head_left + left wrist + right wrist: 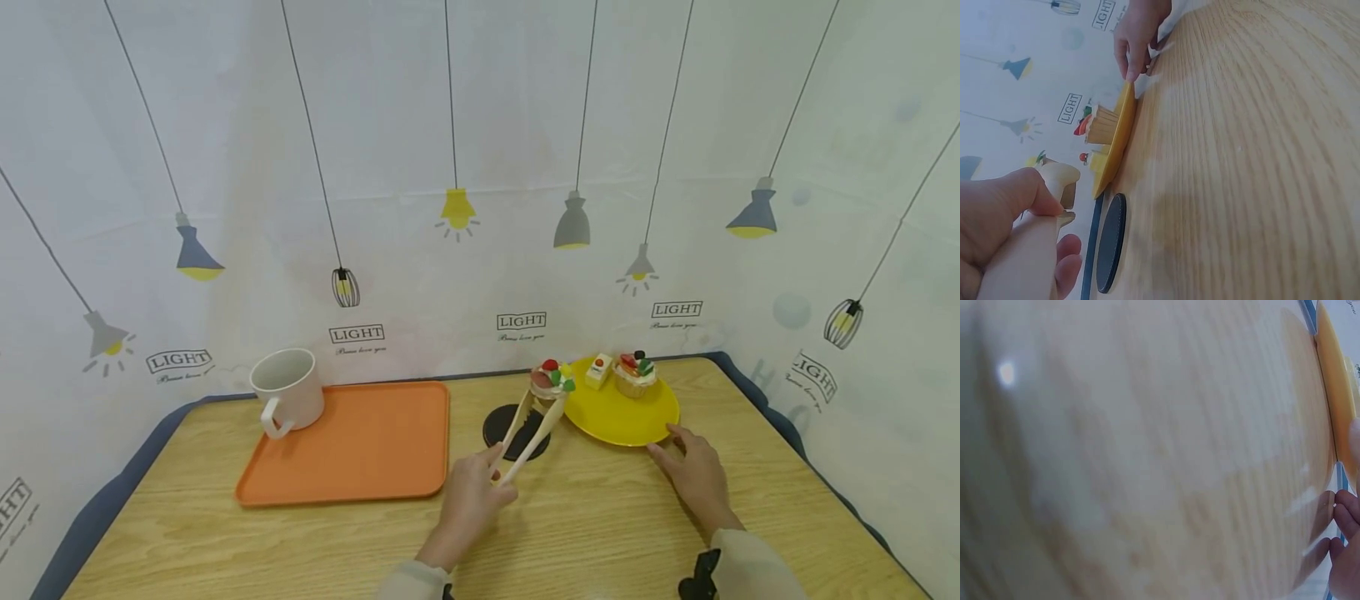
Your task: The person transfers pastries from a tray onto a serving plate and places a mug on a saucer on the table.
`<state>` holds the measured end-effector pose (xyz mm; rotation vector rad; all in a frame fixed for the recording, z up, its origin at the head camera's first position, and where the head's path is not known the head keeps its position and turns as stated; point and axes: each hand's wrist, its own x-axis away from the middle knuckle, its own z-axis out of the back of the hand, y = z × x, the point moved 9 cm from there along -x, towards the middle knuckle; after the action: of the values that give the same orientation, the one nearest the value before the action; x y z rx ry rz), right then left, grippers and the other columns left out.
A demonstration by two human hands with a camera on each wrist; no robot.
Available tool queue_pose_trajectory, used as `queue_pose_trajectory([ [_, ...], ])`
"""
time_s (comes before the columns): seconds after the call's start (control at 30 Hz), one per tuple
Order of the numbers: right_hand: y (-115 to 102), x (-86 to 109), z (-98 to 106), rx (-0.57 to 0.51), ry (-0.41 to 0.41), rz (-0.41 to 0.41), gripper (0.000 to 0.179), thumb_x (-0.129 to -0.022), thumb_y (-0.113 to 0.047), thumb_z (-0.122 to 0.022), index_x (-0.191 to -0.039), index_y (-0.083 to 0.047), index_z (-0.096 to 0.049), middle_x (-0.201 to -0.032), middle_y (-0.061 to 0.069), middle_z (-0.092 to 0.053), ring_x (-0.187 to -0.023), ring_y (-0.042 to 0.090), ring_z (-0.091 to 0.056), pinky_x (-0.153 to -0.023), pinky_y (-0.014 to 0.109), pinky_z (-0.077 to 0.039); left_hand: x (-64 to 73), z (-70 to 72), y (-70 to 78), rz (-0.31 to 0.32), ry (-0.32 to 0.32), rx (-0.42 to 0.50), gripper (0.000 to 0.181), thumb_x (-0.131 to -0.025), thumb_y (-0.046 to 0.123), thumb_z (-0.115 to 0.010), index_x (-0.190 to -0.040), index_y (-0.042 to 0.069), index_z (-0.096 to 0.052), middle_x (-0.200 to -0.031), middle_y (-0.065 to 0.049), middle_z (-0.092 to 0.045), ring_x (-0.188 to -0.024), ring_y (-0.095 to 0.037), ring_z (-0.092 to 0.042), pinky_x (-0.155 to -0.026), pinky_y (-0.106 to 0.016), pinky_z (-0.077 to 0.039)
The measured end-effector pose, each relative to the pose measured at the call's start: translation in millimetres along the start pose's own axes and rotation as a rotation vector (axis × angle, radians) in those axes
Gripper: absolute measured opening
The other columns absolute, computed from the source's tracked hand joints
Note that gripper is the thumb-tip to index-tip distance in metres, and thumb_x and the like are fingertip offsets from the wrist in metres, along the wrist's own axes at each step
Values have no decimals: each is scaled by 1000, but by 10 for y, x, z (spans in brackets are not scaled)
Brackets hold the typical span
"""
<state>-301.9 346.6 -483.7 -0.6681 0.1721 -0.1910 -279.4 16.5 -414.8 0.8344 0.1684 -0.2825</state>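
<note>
My left hand grips a pair of pale tongs. Between the tongs' tips is a small cupcake with red, yellow and green toppings, raised beside the yellow plate's left edge. In the left wrist view the tongs' near arm hides most of that cupcake. My right hand pinches the near right rim of the yellow plate. On the plate sit another fruit-topped cupcake and a small cream-coloured cake piece. The right wrist view catches only part of the plate and some fingers.
A black round coaster lies below the tongs. To the left is an orange tray, with a white mug at its far left corner. A white patterned curtain stands behind the wooden table.
</note>
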Motion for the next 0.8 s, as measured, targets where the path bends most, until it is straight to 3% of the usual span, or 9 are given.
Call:
queue_pose_trajectory([
  [0.43, 17, -15, -3, -4, 9, 6, 73, -90, -46, -54, -137, 8, -36, -129, 32, -41, -119, 47, -36, -98, 59, -26, -26, -44, 66, -64, 3, 22, 58, -61, -2, -69, -118, -8, -60, -69, -6, -61, -59, -12, -50, -46, -21, -38],
  [0.63, 19, -12, -10, -9, -2, -2, 74, -90, -47, -53, -137, 8, -35, -130, 32, -40, -120, 47, -36, -99, 59, -26, -55, -85, 75, -57, -13, 47, 58, -61, -2, -68, -119, -8, -60, -77, -12, -65, -62, -13, -53, -47, -20, -39],
  [0.8, 12, -7, -9, -12, -4, -6, 75, -90, -47, -53, -137, 8, -35, -130, 32, -40, -120, 47, -35, -99, 58, -26, -65, -113, 96, -65, -8, 47, 59, -60, -2, -67, -118, -8, -60, -67, -5, -60, -56, -9, -47, -44, -20, -36],
])
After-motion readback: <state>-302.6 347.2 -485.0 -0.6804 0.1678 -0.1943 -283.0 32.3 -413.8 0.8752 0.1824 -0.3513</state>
